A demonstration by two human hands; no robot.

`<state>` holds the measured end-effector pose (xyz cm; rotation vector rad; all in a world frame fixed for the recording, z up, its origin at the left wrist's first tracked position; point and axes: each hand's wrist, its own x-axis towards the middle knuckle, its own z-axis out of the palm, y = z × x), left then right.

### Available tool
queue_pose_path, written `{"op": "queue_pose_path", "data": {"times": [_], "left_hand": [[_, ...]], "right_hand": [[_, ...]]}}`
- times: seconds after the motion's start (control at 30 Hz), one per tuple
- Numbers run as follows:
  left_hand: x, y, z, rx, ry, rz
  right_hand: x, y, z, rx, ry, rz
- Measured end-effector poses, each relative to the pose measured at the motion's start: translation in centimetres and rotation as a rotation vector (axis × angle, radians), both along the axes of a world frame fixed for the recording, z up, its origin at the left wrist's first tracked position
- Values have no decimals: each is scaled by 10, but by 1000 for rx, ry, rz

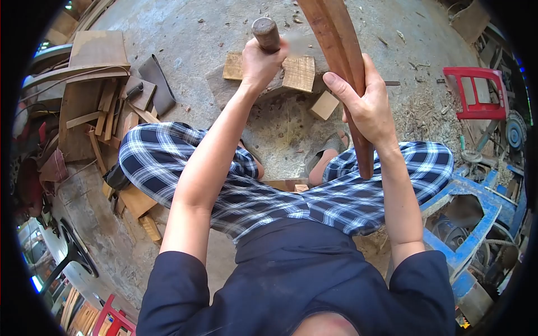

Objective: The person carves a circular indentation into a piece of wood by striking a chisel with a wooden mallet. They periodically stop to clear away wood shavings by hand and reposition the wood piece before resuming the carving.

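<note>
My left hand [261,66] is closed round a thick, round wooden handle [265,35], its worn end facing up. A pale blur shows just right of that fist, so I cannot make out the kind of tool. A long, curved reddish-brown wooden piece [339,42] slants down from the top edge, and my right hand [368,106] grips its lower part, thumb on the near face. The piece's narrow end reaches over my right knee. Below my left hand lie a flat wood block [298,73] and another block [233,66]. A smaller block [324,106] sits beside the right foot.
Stacked boards and offcuts [92,112] crowd the left side. A red plastic stool [476,94] stands at right, near a blue metal frame [471,210] with machine parts. Wood chips [423,92] litter the concrete floor. Both feet are between the blocks and my seat.
</note>
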<state>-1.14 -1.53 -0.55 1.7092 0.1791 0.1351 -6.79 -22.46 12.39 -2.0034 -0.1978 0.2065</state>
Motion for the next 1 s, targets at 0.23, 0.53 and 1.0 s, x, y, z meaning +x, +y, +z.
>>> {"op": "queue_pose_path", "data": {"times": [0.23, 0.53, 1.0], "left_hand": [[12, -7, -12, 25, -80, 21], [3, -25, -7, 109, -91, -60], [1, 14, 20, 32, 15, -129]], "right_hand": [[7, 0, -6, 34, -26, -1], [35, 20, 27, 26, -293, 31], [14, 5, 2, -46, -30, 20]]}}
